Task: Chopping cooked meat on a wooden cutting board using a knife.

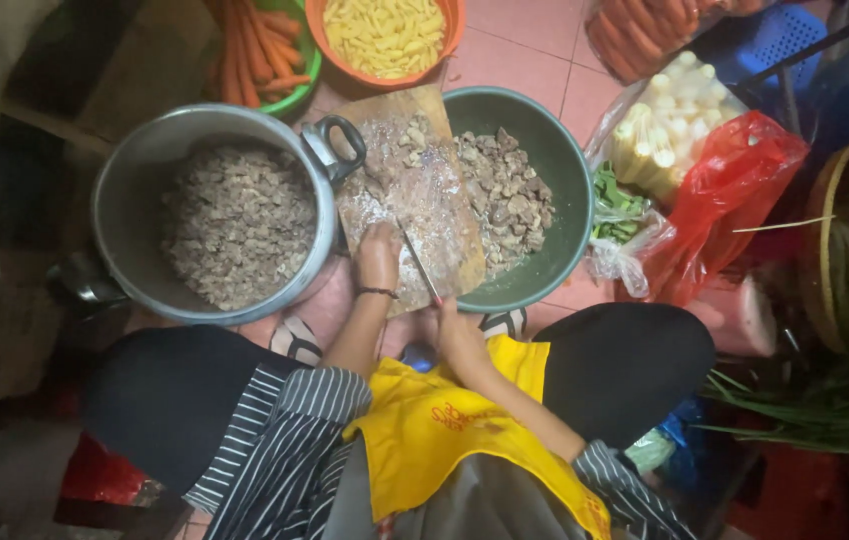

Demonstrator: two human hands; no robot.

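Note:
I sit over a wooden cutting board [415,190] on the floor, scattered with bits of chopped meat. My left hand [378,255] presses down on a piece of meat at the board's near edge. My right hand [458,335] grips the handle of a knife [421,265], whose blade lies on the board just right of my left hand. A large metal pot [145,160] full of chopped meat stands left of the board. To the board's right, a dark green bowl [560,160] holds more meat chunks.
At the top, a green basin of carrots [267,50] and an orange basin of yellow cut pieces [385,35]. On the right, a red plastic bag [725,200], a clear bag of pale stalks [670,115], greens [615,205], a woven basket [830,240].

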